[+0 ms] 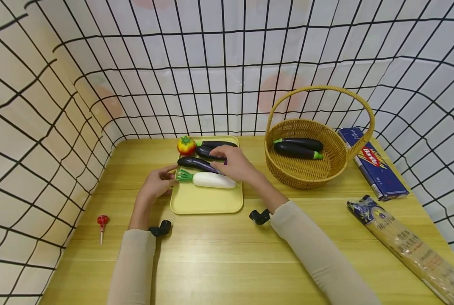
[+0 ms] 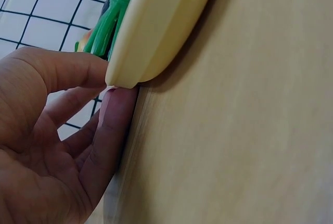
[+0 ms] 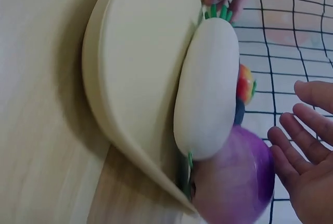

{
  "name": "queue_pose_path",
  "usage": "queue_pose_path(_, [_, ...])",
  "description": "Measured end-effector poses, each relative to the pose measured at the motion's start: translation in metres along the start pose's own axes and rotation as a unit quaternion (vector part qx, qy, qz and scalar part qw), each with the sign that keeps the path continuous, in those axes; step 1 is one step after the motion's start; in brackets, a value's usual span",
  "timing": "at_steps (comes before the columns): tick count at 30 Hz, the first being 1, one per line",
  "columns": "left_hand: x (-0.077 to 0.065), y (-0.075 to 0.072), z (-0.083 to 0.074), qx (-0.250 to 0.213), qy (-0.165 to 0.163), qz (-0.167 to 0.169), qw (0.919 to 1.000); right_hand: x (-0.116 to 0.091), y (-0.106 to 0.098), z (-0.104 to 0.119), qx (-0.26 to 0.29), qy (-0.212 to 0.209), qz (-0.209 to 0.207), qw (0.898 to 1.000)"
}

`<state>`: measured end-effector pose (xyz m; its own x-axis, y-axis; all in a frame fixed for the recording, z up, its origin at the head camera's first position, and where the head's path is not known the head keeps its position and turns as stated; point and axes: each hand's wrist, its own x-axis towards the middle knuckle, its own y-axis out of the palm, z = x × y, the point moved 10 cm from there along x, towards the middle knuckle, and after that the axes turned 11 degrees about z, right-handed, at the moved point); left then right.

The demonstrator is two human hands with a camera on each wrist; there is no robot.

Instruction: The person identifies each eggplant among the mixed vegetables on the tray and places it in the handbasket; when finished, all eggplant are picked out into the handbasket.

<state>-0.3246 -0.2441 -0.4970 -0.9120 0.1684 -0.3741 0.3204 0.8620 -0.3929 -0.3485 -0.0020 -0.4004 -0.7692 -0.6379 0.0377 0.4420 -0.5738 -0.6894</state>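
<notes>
A pale yellow tray (image 1: 207, 205) lies on the table with vegetables on it. My left hand (image 1: 159, 183) is at its left side; in the left wrist view the fingers (image 2: 78, 70) pinch the rim. On the tray, a white radish (image 1: 213, 180) with green leaves lies in front of a dark purple eggplant (image 1: 196, 163). Two more eggplants (image 1: 207, 151) are behind, beside a red-yellow tomato-like vegetable (image 1: 186, 145). My right hand (image 1: 234, 163) is over the tray's right part; its fingers look spread beside a rounded purple thing (image 3: 239, 177) in the right wrist view.
A wicker basket (image 1: 307, 183) with a tall handle holds two eggplants (image 1: 297, 148). To its right are a blue Barilla box (image 1: 375, 165) and a bag of noodles (image 1: 410, 250). A red lollipop (image 1: 102, 220) lies at left. A black wire grid (image 1: 227, 67) surrounds the table.
</notes>
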Motion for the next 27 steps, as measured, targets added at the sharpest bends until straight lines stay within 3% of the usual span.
queue_pose_path(17, [0.000,-0.003,0.002,-0.005,0.002,-0.009,0.9999,0.036,0.033,-0.002,-0.031,0.078,0.033,0.996])
queue_pose_path(27, [0.003,-0.003,0.006,-0.018,0.004,-0.003,0.9998,0.042,0.054,-0.012,-0.049,0.134,0.051,0.988])
